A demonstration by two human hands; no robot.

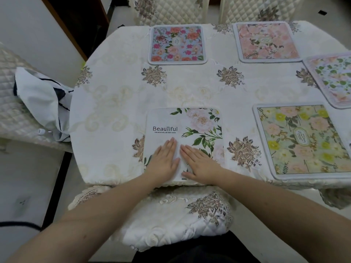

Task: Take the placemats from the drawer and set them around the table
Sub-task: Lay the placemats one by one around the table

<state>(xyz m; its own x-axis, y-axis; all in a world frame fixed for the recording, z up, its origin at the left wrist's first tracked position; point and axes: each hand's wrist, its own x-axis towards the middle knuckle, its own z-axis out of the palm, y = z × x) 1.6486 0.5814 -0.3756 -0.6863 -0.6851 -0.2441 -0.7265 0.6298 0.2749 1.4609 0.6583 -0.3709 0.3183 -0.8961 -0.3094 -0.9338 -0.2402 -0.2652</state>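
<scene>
— While both palms lie flat, where is the white placemat (183, 130)?

— At the table (114, 103) edge nearest the person, squared to it, its "Beautiful" lettering reading upright toward them. It looks roughly square, so no clear long axis.

— And the fingers?

— Left hand (164, 161) and right hand (199, 164) press down side by side, fingers straight, gripping nothing.

— Room around it?

— Bare tablecloth left of the placemat; a yellow-flowered placemat (303, 139) lies to its right, apart.
</scene>
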